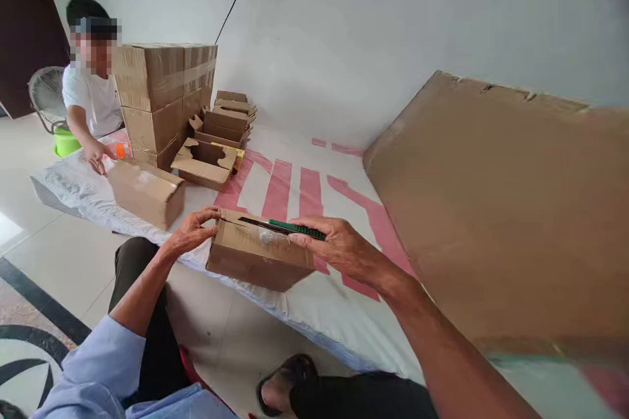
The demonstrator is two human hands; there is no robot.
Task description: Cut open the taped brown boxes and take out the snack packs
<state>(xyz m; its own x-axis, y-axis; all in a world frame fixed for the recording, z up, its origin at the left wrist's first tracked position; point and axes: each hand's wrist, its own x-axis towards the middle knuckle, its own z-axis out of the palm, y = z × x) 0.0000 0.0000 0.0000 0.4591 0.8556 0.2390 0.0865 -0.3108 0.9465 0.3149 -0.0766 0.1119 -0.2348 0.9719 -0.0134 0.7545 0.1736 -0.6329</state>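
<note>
A closed cardboard box (pixel 260 258) with clear tape on its top lies at the near edge of the cloth-covered table (pixel 314 321). My left hand (pixel 196 229) rests against the box's left end, its fingers bent over the top edge. In my right hand (pixel 339 245) is a green-handled utility knife (pixel 299 229), its dark blade pointing left just over the top seam. Whether the blade touches the cardboard I cannot tell.
A person (pixel 93 98) at the left has a hand on another closed box (pixel 145 190). Behind it stand stacked boxes (pixel 167 78) and several open ones (pixel 206 160). A large cardboard sheet (pixel 506 222) leans on the right, and a fan (pixel 46 95) stands far left.
</note>
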